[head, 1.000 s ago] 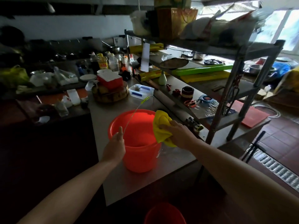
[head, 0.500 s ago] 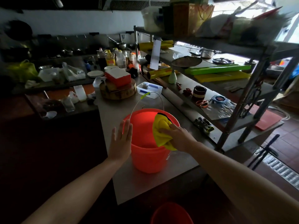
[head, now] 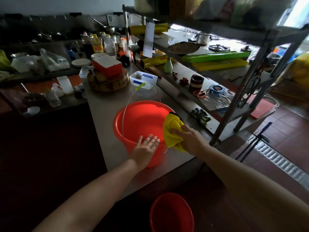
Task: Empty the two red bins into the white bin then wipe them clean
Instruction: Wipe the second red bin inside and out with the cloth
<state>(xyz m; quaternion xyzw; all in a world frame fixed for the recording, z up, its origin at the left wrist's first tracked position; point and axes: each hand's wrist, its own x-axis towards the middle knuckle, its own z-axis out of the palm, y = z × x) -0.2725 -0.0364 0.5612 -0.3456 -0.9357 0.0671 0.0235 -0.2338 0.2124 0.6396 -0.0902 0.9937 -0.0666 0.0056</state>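
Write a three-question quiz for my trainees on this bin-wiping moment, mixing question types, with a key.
1. True or false: the left hand lies flat against the outside of the red bin on the counter.
2. What does the right hand press on the bin's rim?
A. yellow cloth
B. sponge
C. brush
3. Where is the second red bin?

Key: 1 true; 2 A; 3 on the floor, below the counter's near edge.

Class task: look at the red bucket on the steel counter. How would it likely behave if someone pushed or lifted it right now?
The red bucket looks empty and thin-walled, so probably light. On the smooth steel counter it would likely slide rather than tip; the left hand pressed flat on its side seems to steady it against the yellow cloth. Its upright wire handle would probably swing.
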